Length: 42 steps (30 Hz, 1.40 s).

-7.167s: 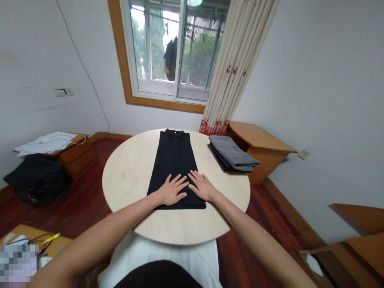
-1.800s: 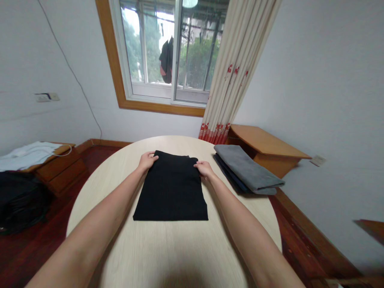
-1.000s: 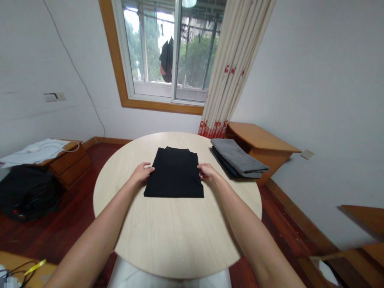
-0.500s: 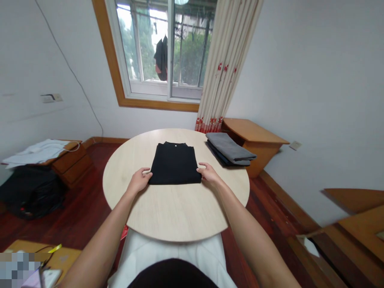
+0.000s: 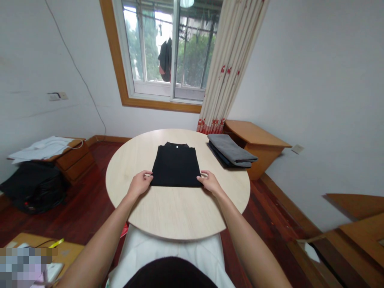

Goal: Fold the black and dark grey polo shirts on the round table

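The folded black shirt [image 5: 176,168] lies flat near the middle of the round desk [image 5: 180,212], its collar [image 5: 171,145] toward the window [image 5: 193,60] and its straight bottom fold toward the person. A small white label [image 5: 177,147] shows inside the collar. The left hand [image 5: 140,183] is at the shirt's near left corner and the right hand [image 5: 211,183] at the near right one, both touching the edge. On each hand the thumb and forefinger are slightly apart at their tips; whether the fingers clamp any cloth cannot be told. To the right, apart from the shirt, a pile [image 5: 231,149] of folded cloth, grey over dark, sits at the desk's rim. Behind it stand a wooden cabinet [image 5: 258,135] and a pale curtain [image 5: 232,60] with red flowers. On the far left, white sheets [image 5: 42,149] lie on a drawer unit [image 5: 75,158], with a black bag [image 5: 33,186] on the floor [image 5: 99,176] beside it.
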Available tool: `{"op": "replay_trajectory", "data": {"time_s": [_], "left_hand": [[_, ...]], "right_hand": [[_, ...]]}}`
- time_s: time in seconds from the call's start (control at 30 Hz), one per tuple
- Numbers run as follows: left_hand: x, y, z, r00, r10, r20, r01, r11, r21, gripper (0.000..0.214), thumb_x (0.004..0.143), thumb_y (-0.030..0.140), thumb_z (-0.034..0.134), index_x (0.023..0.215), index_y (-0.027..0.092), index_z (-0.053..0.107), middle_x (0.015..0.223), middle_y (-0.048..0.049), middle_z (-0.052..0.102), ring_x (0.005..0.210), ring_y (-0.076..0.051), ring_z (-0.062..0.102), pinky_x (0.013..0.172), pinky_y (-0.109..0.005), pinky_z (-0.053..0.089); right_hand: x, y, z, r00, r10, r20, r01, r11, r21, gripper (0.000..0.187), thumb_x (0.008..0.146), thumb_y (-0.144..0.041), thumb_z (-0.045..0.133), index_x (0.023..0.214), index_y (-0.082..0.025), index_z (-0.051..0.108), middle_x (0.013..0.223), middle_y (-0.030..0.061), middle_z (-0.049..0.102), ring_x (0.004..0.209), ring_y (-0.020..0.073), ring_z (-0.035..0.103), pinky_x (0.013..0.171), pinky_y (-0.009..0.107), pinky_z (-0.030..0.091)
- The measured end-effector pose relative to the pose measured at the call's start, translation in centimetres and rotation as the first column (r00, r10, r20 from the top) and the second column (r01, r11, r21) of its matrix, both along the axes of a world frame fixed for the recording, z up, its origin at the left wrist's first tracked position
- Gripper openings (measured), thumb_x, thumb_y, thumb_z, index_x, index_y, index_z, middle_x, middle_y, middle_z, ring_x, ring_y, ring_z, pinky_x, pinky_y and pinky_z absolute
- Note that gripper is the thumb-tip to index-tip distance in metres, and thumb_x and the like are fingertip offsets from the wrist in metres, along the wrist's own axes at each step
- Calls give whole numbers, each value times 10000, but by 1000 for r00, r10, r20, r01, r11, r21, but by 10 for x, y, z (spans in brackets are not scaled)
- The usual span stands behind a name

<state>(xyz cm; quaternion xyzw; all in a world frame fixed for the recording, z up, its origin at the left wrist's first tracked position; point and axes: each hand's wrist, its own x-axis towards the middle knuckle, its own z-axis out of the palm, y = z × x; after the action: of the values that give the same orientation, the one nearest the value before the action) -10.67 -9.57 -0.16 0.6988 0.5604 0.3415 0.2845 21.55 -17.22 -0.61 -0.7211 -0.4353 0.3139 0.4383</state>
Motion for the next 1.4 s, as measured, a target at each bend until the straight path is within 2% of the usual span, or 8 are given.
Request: {"op": "replay_trajectory", "data": {"time_s": [0.23,0.43,0.57,0.67,0.87,1.1,1.27,1.4], "left_hand": [[1,-27,10,953,51,-297,-46,999,24,232,847,336,529,926,249,730,809,-28,726,783,-221,659,634,-276,406],[11,-45,20,865,10,-501,84,983,165,266,864,302,503,975,223,731,961,-93,710,955,-278,633,762,-343,462],[47,-28,25,839,-119,-531,319,898,303,368,925,293,423,1155,207,697,1304,-111,620,1213,-276,539,1022,-411,406],[70,-7,15,764,-274,-584,467,859,209,459,959,319,378,1347,177,577,1524,-95,435,1416,-275,360,1166,-461,253],[56,12,-13,733,-300,-611,470,872,135,580,995,448,290,1502,182,380,1596,-85,288,1493,-261,202,1202,-462,161],[39,-13,-13,741,-277,-612,406,910,80,590,992,434,281,1521,180,338,1608,-90,247,1503,-267,163,1181,-512,185],[36,-44,-15,760,-262,-594,414,900,133,536,956,459,387,1433,237,492,1536,-109,412,1427,-315,341,1175,-555,126],[54,-17,4,792,-285,-539,432,886,166,466,961,442,387,1292,216,624,1411,-113,563,1325,-295,471,1170,-496,195]], "right_hand": [[0,-19,10,922,83,379,-47,994,-104,435,824,-258,671,1224,-151,539,729,8,645,721,167,627,693,258,446],[-21,-32,37,632,158,758,-11,981,-195,576,835,-245,637,1381,-157,477,1192,185,641,1094,298,605,901,380,428],[-54,-2,42,477,232,848,-328,942,-73,530,927,-277,496,1444,-171,447,1485,146,449,1393,278,359,1142,442,226],[-69,24,27,397,359,845,-462,873,-154,538,987,-381,396,1485,-177,401,1566,98,337,1471,247,218,1194,481,87],[-41,30,2,437,407,802,-421,881,-217,629,1006,-531,287,1527,-182,332,1595,86,260,1490,217,173,1204,447,94],[-18,7,3,492,403,772,-361,901,-240,658,1002,-543,288,1545,-171,277,1610,93,208,1496,213,146,1186,483,158],[-22,-20,15,396,442,805,-406,870,-278,649,966,-574,378,1471,-171,440,1545,144,362,1433,291,307,1176,526,131],[-28,6,34,364,431,826,-448,858,-250,581,965,-570,400,1347,-172,583,1445,150,501,1361,293,412,1181,510,113]]}}
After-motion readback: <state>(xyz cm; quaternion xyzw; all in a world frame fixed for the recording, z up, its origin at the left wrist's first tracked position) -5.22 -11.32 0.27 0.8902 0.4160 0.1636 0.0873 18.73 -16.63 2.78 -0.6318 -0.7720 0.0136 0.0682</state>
